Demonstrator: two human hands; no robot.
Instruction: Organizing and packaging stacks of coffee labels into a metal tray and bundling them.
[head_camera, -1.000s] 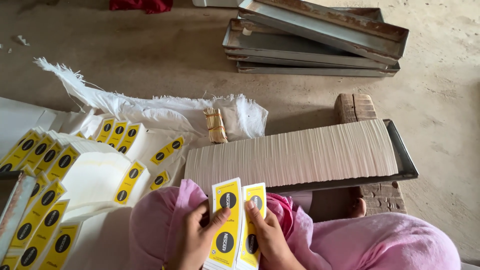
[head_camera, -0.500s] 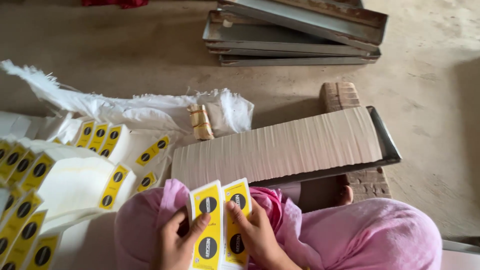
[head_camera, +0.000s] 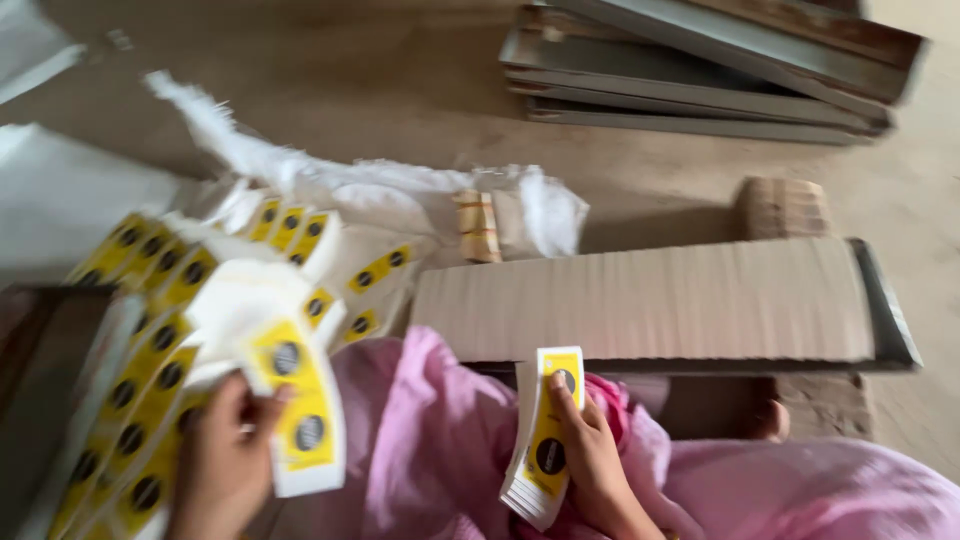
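- The right hand (head_camera: 590, 460), at lower centre of the frame, has its fingers closed around a stack (head_camera: 540, 440) of yellow-and-white labels, thumb lying across the top label's face.
- The stack stands nearly upright over the pink lap (head_camera: 440, 440), its lower edge fanned a little.
- The left hand (head_camera: 225, 455), at lower left, pinches a single label (head_camera: 300, 410) between thumb and fingers; the label is blurred and hangs just right of the hand.
- The label in the left hand lies at the edge of a heap (head_camera: 150, 330) of like labels spread across the left of the frame.
- Behind the lap, a long row of white cards (head_camera: 650, 300) fills a metal tray (head_camera: 890, 310) at centre right.
- A torn white sack (head_camera: 330, 190) lies behind the heap, with a small tied bundle (head_camera: 478, 227) beside it.
- Stacked metal trays (head_camera: 700, 70) sit at upper right on the floor.
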